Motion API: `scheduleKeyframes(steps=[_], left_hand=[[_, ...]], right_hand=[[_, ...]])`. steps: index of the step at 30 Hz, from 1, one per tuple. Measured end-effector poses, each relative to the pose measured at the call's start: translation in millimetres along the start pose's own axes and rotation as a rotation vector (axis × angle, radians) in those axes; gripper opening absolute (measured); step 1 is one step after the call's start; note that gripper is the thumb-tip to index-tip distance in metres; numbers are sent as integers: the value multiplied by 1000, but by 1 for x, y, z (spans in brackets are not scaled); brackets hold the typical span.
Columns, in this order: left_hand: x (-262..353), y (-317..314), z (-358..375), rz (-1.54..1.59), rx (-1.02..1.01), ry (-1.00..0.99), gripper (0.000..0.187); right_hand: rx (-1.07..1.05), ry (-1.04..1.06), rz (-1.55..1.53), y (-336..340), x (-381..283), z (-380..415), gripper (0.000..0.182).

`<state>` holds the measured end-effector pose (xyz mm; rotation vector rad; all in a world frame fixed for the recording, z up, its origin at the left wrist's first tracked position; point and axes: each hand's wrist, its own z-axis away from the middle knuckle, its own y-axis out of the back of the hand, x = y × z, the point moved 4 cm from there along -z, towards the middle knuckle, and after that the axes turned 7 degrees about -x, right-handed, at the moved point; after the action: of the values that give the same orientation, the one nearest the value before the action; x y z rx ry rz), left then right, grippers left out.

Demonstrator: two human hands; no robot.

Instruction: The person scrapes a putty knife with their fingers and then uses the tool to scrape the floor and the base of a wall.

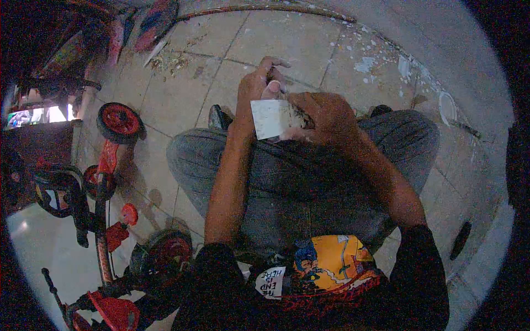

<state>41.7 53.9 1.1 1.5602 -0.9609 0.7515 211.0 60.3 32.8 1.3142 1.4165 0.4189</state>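
A white square card or piece of paper (267,119) is in front of me, above my crossed legs. Its right part, shaded and marked with dark patches, runs into the grip of my right hand (329,113), whose fingers are closed around that edge. My left hand (259,83) is just beyond the card, which overlaps its wrist in this view. The left index finger reaches out to the right, apart from the thumb below it. The remaining left fingers are partly hidden.
A red and black children's tricycle (104,220) lies to my left, one wheel (120,122) near my knee. Debris (174,62) is scattered on the tiled floor (221,36). White splashes and a round white-rimmed thing (446,108) are by the right wall. A dark strip (461,241) lies lower right.
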Motion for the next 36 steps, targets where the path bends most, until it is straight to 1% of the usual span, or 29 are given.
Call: scheduleKeyframes(steps=[3, 4, 5, 6, 7, 8, 9, 11, 12, 13, 14, 15, 16, 17, 18, 20, 21, 22, 23, 24, 26, 27, 28, 29, 30, 32, 33, 35, 36], left_hand=[[2, 0, 1, -13, 42, -22, 81], [2, 1, 1, -13, 43, -22, 81], [0, 2, 0, -39, 26, 18, 73], [-1, 2, 0, -66, 9, 58, 64], [0, 2, 1, -66, 10, 58, 64], [4, 3, 3, -107, 17, 61, 54], [8, 4, 5, -149, 24, 65, 45], [18, 7, 5, -152, 46, 27, 42], [22, 7, 6, -154, 69, -12, 39], [24, 6, 6, -153, 69, -13, 39], [25, 5, 7, -180, 67, -30, 41], [27, 4, 7, -207, 65, -47, 43], [27, 3, 7, -207, 63, -49, 43], [25, 4, 7, -226, 61, -1, 45], [22, 4, 7, -245, 57, 48, 47], [20, 2, 6, -225, 58, 22, 46], [20, 1, 4, -203, 62, -7, 45], [20, 1, 5, -202, 63, -8, 45], [27, 2, 5, -215, 55, -32, 40], [32, 3, 6, -229, 47, -55, 36], [30, 1, 6, -282, 42, -12, 36], [28, 0, 7, -335, 33, 28, 38], [27, 1, 7, -334, 34, 28, 38], [27, 2, 8, -295, 35, -36, 40], [26, 2, 10, -257, 35, -100, 43], [13, -1, 3, -288, 54, -103, 43], [8, -1, 1, -317, 71, -107, 42], [18, -1, 7, -289, 55, -68, 42], [28, 1, 7, -262, 38, -29, 41]], right_hand=[[-11, -20, -34, -1, 5, 0, 68], [-72, -79, -64, -1, 5, -1, 65], [-133, -137, -93, -1, 6, -1, 63], [-134, -136, -92, -4, 8, -1, 63], [-122, -119, -227, -11, 10, 1, 59], [-109, -101, -363, -11, 8, -1, 55], [-110, -100, -365, -8, 7, -1, 55], [-204, -246, -703, -3, 9, 1, 49], [-204, -247, -703, -25, 20, 7, 49], [186, -17, -255, -45, 33, 17, 49], [560, 213, 207, -37, 15, 18, 50], [561, 212, 209, -31, 12, 20, 50], [197, -170, -450, -36, 30, 20, 50], [-209, -548, -1087, -39, 26, 20, 50], [-209, -548, -1088, -21, 27, 13, 50], [-598, -305, -788, -2, 22, 1, 48], [-599, -307, -788, -7, 21, 6, 48], [-419, -360, -862, -15, 23, 14, 48], [-236, -409, -931, -21, 27, 20, 47], [-238, -408, -930, -29, 30, 22, 47], [-66, -619, -1410, -42, 41, 27, 50], [-67, -620, -1410, -29, 37, 21, 50], [-226, -518, -1316, -12, 30, 13, 50], [-381, -416, -1215, -2, 22, 8, 49], [-382, -415, -1216, -11, 23, 10, 49], [-128, -601, -1044, -26, 36, 16, 50], [-129, -602, -1043, -27, 36, 17, 50], [15, -747, -1427, -30, 36, 21, 50], [14, -748, -1424, -36, 34, 22, 50]])
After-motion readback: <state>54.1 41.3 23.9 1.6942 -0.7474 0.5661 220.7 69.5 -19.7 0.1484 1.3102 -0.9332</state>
